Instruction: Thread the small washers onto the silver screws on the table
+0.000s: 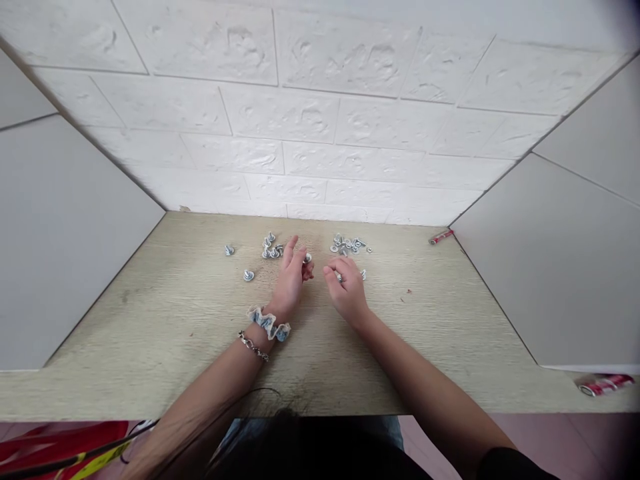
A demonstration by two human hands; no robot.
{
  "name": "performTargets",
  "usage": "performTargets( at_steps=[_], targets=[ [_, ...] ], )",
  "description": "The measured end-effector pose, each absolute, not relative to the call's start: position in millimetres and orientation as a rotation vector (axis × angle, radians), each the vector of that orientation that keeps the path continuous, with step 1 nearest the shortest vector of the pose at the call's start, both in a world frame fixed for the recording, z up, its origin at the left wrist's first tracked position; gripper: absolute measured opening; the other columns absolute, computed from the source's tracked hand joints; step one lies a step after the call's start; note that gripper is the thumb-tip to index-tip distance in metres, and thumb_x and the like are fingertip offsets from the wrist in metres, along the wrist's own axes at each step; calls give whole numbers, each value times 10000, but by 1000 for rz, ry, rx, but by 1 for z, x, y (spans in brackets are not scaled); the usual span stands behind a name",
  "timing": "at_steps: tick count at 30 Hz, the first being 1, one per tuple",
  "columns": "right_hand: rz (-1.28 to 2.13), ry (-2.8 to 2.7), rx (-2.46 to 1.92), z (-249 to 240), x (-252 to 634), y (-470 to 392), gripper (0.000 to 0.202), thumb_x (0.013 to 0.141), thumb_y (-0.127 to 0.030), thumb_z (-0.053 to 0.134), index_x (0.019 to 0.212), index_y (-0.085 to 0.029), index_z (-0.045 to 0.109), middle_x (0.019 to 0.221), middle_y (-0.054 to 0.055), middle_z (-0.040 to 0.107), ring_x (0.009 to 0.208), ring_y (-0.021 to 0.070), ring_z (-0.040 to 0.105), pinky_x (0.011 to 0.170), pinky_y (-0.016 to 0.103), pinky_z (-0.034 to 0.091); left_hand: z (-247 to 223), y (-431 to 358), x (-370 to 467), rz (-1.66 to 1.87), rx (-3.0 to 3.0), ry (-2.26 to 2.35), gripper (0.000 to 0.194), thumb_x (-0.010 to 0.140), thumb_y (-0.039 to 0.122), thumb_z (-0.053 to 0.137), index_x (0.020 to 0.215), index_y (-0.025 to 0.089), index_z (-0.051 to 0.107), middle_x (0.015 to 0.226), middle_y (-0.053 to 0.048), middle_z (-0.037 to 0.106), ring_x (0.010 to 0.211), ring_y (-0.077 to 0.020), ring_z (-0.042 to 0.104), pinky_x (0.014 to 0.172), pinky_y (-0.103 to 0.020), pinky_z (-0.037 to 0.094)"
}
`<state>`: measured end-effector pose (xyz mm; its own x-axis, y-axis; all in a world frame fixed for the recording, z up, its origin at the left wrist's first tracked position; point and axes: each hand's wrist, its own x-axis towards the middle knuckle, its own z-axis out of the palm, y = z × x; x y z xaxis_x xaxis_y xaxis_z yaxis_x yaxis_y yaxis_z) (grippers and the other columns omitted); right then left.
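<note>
My left hand (294, 272) is above the wooden surface, index finger stretched out, with a small metal bolt with a washer (307, 258) held at its fingers. Facing it, my right hand (345, 280) has curled fingers around a small metal piece (339, 277). Just left of my left hand lies a cluster of bolts with washers (273, 252). Two single bolts sit farther left, one at the back (229, 251) and one nearer (249, 275). Behind my right hand is a loose pile of bolts, washers and nuts (349, 245). Another small metal part (363, 274) shows beside my right knuckles.
A white brick-patterned wall (310, 113) closes off the back of the wooden tabletop (200, 347). Grey panels stand at the left (65, 247) and right (555, 260). One red battery-like cylinder (441, 237) lies at the back right, another (605, 385) at the front right edge.
</note>
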<state>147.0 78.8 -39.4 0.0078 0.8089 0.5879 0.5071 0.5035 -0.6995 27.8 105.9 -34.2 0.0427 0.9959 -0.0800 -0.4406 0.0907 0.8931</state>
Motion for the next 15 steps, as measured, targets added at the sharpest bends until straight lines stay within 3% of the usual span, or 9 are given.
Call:
performTargets(
  at_steps=[2,5,8,11,15],
  targets=[
    [336,-1643,-1149,-41,145,80,92,823,-215,477,808,-174,557,790,30,571,791,160,507,767,310,388,-35,104,29,1291,886,912,547,803,372,543,1297,217,366,597,52,368,513,-73,398,490,-171,345],
    [327,-1660,-1142,-41,144,81,176,810,-189,500,969,-173,572,897,48,586,876,167,516,835,319,383,-36,102,30,1248,1103,981,527,779,394,583,1243,192,434,580,49,402,490,-68,372,464,-164,311],
    [314,-1678,-1163,-40,144,81,139,819,-192,485,895,-185,601,858,46,584,866,175,511,822,319,388,-37,99,32,1172,1255,989,526,775,412,589,1221,171,448,571,43,437,470,-66,346,445,-165,273],
    [374,-1667,-1194,-40,145,81,139,826,-207,466,780,-176,593,734,25,549,744,156,500,714,283,401,-38,97,32,1122,1354,1040,473,808,414,544,1203,167,461,556,42,432,477,-76,359,463,-174,284],
    [473,-1659,-1246,-44,146,83,134,820,-258,484,793,-169,580,651,-9,505,585,113,442,569,231,360,-37,95,30,1202,1483,1151,341,832,400,499,1073,163,546,529,35,426,485,-96,389,480,-194,302]
  ],
)
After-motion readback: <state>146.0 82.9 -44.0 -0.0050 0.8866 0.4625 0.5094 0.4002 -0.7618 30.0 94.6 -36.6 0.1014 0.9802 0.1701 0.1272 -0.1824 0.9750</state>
